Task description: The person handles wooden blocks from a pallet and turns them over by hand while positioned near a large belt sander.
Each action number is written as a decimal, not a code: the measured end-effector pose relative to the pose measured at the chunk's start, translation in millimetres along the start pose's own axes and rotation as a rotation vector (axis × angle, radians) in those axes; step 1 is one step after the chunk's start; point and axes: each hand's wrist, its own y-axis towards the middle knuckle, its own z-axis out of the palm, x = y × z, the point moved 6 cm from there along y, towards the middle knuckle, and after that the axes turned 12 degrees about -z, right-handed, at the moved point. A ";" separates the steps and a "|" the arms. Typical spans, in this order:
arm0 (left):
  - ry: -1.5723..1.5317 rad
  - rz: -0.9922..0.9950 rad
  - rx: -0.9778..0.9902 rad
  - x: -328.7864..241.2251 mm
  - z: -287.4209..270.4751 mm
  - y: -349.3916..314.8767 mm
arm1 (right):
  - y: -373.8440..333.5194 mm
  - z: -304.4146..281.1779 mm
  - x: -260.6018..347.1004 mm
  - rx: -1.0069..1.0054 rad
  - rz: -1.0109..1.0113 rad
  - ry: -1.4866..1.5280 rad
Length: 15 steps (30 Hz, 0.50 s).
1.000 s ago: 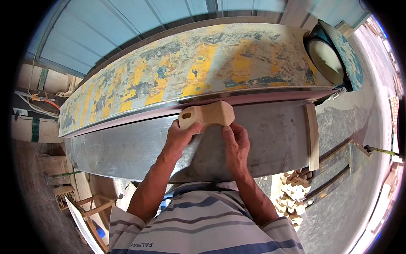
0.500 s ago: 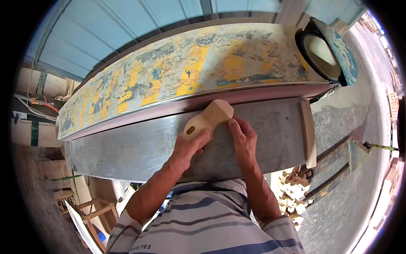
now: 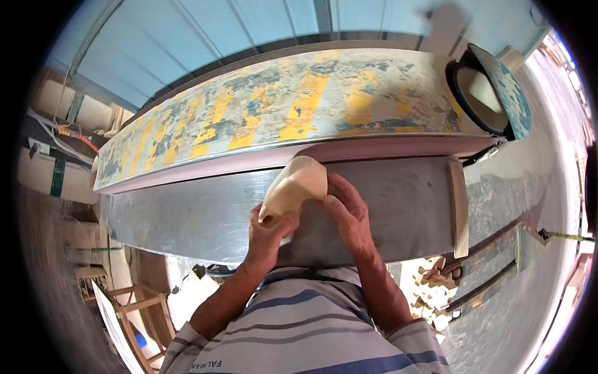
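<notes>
A pale, curved wooden piece (image 3: 298, 182) with angled faces and a small dark slot near its lower end is held over the grey metal table (image 3: 174, 218). My left hand (image 3: 268, 240) is closed round the slotted lower end. My right hand (image 3: 350, 212) grips the wider upper end from the right, thumb and fingers at its edge. Behind the piece runs the pinkish sanding belt (image 3: 392, 148) of a long edge sander. The far end of the wood is close to the belt; I cannot tell whether they touch.
The sander's worn yellow-striped housing (image 3: 299, 103) stands behind the belt, ending at a roller (image 3: 479, 96) on the right. A wooden strip (image 3: 459, 209) edges the table's right end. Cut wooden blocks (image 3: 433, 290) are stacked below right. A wooden frame (image 3: 140, 305) stands lower left.
The wooden piece has moved a little left and turned in my hands, so its slot now shows lower. My right hand has shifted its fingers round the upper end. The view has tilted slightly.
</notes>
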 end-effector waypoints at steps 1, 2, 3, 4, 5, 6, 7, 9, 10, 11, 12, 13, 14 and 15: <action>-0.009 -0.002 0.015 -15.9 2.0 -12.9 | -4.5 6.0 -1.1 0.026 0.011 0.069; 0.018 0.061 0.014 -21.2 -1.6 -16.1 | -9.0 10.2 0.7 0.038 0.006 0.089; 0.047 0.123 0.014 -25.5 -5.6 -18.6 | -13.3 14.4 4.3 0.051 0.000 0.109; 0.074 0.184 0.010 -30.4 -8.8 -23.5 | -16.0 19.8 8.4 0.065 -0.003 0.129; 0.094 0.158 -0.016 -37.9 -7.7 -32.7 | -16.6 25.7 12.2 0.096 -0.036 0.111; 0.167 0.268 -0.042 -41.6 -12.6 -35.2 | -17.2 31.9 15.6 0.125 -0.070 0.092; 0.238 0.373 -0.065 -41.5 -18.8 -36.4 | -18.4 38.3 21.4 0.152 -0.103 0.069; 0.402 0.492 -0.145 -40.8 -27.7 -44.0 | -20.9 48.8 31.2 0.201 -0.042 -0.129; 0.436 0.553 -0.156 -42.5 -26.5 -48.1 | -21.3 51.1 34.1 0.221 -0.014 -0.228; 0.471 0.614 -0.168 -44.5 -25.1 -52.1 | -21.0 49.4 32.2 0.204 -0.007 -0.219; 0.505 0.675 -0.180 -47.2 -23.6 -56.3 | -20.6 47.0 28.3 0.188 0.000 -0.209; 0.531 0.707 -0.175 -52.2 -20.6 -59.7 | -20.0 45.9 25.1 0.177 0.009 -0.194; 0.550 0.710 -0.177 -55.3 -19.7 -63.1 | -19.6 44.0 23.6 0.144 0.026 -0.179; 0.568 0.713 -0.178 -57.7 -19.0 -66.6 | -19.2 41.5 22.6 0.111 0.042 -0.165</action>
